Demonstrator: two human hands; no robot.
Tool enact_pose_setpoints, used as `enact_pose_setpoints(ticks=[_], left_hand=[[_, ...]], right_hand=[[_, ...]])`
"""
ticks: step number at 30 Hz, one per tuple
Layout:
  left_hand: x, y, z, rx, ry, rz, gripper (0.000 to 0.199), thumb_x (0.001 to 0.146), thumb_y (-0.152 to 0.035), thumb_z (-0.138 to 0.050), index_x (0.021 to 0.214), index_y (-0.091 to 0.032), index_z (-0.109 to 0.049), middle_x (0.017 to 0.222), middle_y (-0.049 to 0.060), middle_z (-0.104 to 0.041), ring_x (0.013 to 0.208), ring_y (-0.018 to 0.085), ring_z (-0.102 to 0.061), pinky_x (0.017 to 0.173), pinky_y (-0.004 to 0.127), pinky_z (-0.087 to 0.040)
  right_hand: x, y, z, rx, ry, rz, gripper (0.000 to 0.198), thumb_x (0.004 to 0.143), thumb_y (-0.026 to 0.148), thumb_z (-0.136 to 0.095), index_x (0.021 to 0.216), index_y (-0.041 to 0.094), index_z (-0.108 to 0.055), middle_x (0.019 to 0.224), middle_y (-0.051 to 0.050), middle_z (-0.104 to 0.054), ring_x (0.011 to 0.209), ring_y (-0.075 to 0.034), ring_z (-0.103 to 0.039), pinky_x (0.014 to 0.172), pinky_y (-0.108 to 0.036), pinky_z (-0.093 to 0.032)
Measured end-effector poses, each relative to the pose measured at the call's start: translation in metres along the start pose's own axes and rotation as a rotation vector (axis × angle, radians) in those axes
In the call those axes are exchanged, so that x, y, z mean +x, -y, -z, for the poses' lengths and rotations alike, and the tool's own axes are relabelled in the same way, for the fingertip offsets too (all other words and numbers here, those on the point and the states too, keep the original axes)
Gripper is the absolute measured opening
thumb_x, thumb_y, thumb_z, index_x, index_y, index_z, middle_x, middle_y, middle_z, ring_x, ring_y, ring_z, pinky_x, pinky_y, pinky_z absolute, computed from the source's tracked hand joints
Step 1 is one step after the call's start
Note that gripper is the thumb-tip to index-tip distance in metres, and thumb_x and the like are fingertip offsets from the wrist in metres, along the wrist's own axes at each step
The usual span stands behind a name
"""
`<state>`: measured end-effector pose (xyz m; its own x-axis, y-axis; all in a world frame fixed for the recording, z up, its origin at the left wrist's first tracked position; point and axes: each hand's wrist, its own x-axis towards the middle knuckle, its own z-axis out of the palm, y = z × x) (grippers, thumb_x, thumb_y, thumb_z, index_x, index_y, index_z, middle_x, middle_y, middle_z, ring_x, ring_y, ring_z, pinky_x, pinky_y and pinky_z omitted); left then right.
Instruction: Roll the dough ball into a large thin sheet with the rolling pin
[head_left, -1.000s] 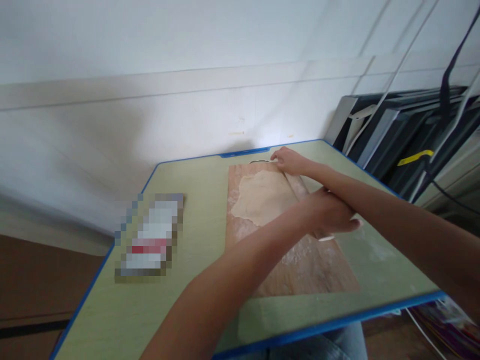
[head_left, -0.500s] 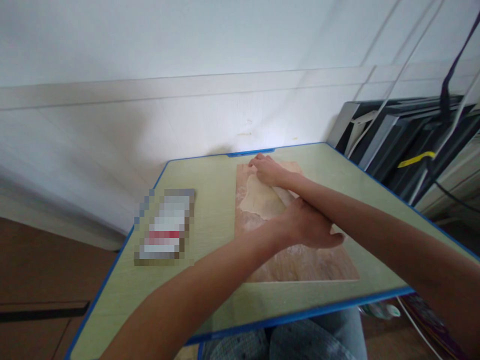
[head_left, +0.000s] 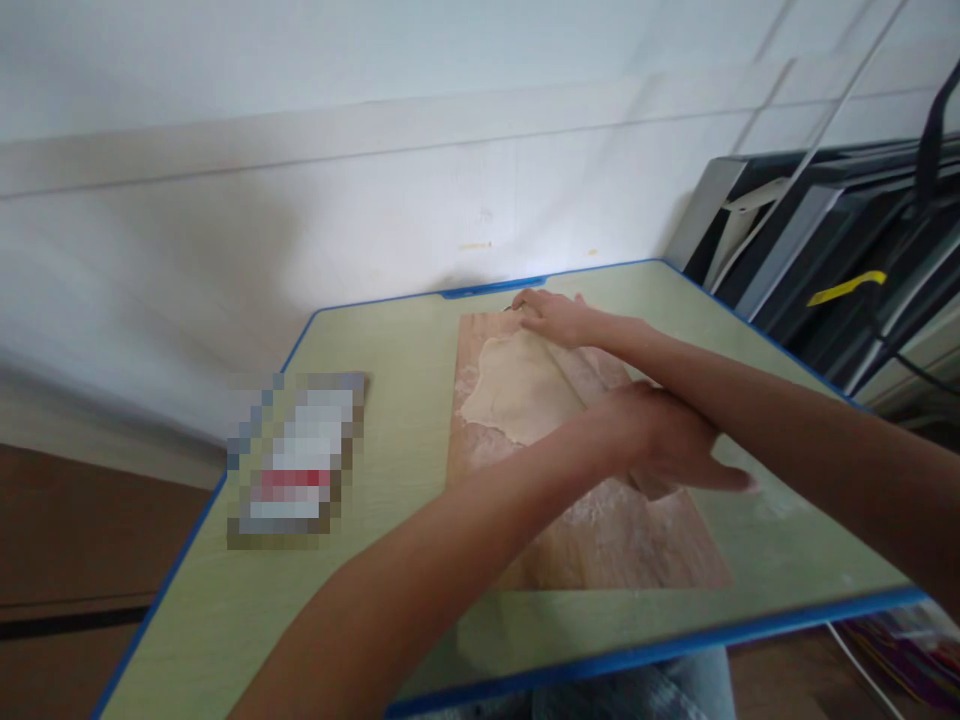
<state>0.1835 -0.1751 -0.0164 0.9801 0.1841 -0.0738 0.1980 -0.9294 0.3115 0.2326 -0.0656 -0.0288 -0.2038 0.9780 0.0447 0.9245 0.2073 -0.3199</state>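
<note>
More dough (head_left: 517, 385) bared now; right hand (head_left: 556, 317) fingers parted over rolling pin (head_left: 583, 377), left hand (head_left: 671, 435) fingers mostly hidden.

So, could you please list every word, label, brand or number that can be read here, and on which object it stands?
No text can be read.
Pixelated item with a red band: too blurred to read.
Yellow strip: no lettering can be made out.
Wooden board: no writing visible.
</note>
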Motion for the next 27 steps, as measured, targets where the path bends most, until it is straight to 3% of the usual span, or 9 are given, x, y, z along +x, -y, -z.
enact_pose_setpoints(ticks=[3,8,15,23,27], left_hand=[[0.007,0.0,0.003,-0.009,0.067,0.002,0.065,0.087,-0.049,-0.047,0.134,-0.005,-0.042,0.134,0.014,-0.049,0.126,0.028,-0.043,0.104,0.036,-0.036],[0.016,0.0,0.003,0.026,0.148,0.007,0.061,0.086,-0.051,-0.046,0.133,-0.011,-0.044,0.134,0.01,-0.05,0.124,0.026,-0.046,0.102,0.036,-0.039],[0.022,0.001,0.002,0.087,0.067,-0.114,0.049,0.089,-0.032,-0.049,0.131,-0.006,-0.045,0.134,0.012,-0.05,0.123,0.025,-0.047,0.099,0.034,-0.04],[0.021,0.002,0.002,0.169,-0.028,-0.13,0.03,0.082,-0.014,-0.044,0.101,-0.011,-0.067,0.103,0.008,-0.069,0.093,0.021,-0.064,0.075,0.031,-0.051],[0.021,0.007,-0.009,0.228,-0.135,-0.139,0.03,0.079,-0.008,-0.043,0.096,-0.011,-0.068,0.103,0.009,-0.069,0.092,0.02,-0.064,0.078,0.032,-0.049]], right_hand=[[-0.001,-0.004,0.004,0.021,0.005,-0.041,0.039,0.082,0.025,-0.041,0.12,0.023,-0.051,0.131,-0.011,-0.052,0.116,-0.034,-0.048,0.093,-0.068,-0.026],[0.0,-0.022,0.007,0.077,0.011,0.026,0.041,0.081,0.027,-0.043,0.121,0.02,-0.048,0.117,-0.011,-0.06,0.103,-0.029,-0.056,0.087,-0.048,-0.041],[0.003,-0.038,0.011,0.086,0.034,0.125,0.027,0.082,0.019,-0.043,0.103,0.017,-0.059,0.111,-0.009,-0.063,0.1,-0.021,-0.056,0.087,-0.034,-0.042],[-0.004,-0.044,0.017,0.093,-0.027,0.046,0.028,0.073,0.01,-0.046,0.092,0.014,-0.065,0.098,-0.008,-0.067,0.089,-0.019,-0.059,0.078,-0.028,-0.044],[-0.012,-0.041,0.02,0.067,-0.123,0.013,0.034,0.068,0.008,-0.044,0.092,0.014,-0.067,0.089,-0.007,-0.068,0.081,-0.019,-0.059,0.072,-0.029,-0.044]])
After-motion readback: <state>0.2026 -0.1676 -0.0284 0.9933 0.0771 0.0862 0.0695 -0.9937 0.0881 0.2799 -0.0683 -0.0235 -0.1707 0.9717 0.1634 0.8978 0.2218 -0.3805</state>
